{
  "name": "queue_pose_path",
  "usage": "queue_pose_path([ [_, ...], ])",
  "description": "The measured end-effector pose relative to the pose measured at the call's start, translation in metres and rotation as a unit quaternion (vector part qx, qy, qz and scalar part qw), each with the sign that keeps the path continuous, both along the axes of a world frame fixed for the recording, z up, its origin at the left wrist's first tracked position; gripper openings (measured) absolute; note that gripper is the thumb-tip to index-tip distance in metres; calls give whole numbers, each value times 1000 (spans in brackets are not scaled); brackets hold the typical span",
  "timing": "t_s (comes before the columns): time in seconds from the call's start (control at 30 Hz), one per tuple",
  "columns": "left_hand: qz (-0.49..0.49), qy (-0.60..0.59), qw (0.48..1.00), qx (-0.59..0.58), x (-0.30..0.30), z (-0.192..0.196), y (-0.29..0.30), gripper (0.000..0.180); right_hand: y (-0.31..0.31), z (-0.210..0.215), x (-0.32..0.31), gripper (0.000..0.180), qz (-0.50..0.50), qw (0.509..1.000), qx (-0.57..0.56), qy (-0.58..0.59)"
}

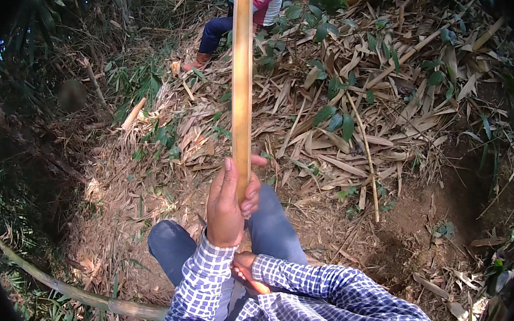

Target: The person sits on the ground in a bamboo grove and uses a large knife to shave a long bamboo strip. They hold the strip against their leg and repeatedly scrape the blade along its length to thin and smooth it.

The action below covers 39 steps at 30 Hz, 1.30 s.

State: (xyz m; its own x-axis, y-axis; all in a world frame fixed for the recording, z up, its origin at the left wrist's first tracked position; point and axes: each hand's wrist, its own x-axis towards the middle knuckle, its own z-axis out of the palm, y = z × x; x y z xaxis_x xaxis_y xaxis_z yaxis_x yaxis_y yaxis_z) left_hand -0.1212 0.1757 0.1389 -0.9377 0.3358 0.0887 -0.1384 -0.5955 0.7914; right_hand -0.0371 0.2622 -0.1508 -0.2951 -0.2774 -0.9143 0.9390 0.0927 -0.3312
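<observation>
One split bamboo strip (242, 92), yellow-tan, upright from top centre to mid-frame; lower end enclosed by the grip of the left hand (224, 209). Right hand (246, 268), lower centre, beside checked left sleeve (200, 281); grip state cannot be told. Dry leaves (337, 163), upper right.
</observation>
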Motion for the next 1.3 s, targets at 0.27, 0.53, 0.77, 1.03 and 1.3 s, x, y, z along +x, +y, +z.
queue_pose_path([
  [0.27, 26, -3, 1000, -5, -5, -20, -5, 44, -5, -2, -3, 21, 47, 996, -70, -29],
  [0.53, 108, -21, 993, -32, -7, -34, -11, 22, -7, 14, -6, 19, 49, 994, -91, -34],
  [0.77, 171, 7, 980, -101, -10, -34, -19, 24, -12, -6, 0, 22, 77, 991, -102, -33],
  [1.03, 208, 11, 972, -113, -7, -50, -48, 30, -10, 14, 1, 22, 47, 990, -129, -41],
  [1.3, 233, 0, 967, -105, -5, -50, -58, 32, -9, 10, -1, 28, 36, 993, -105, -42],
])
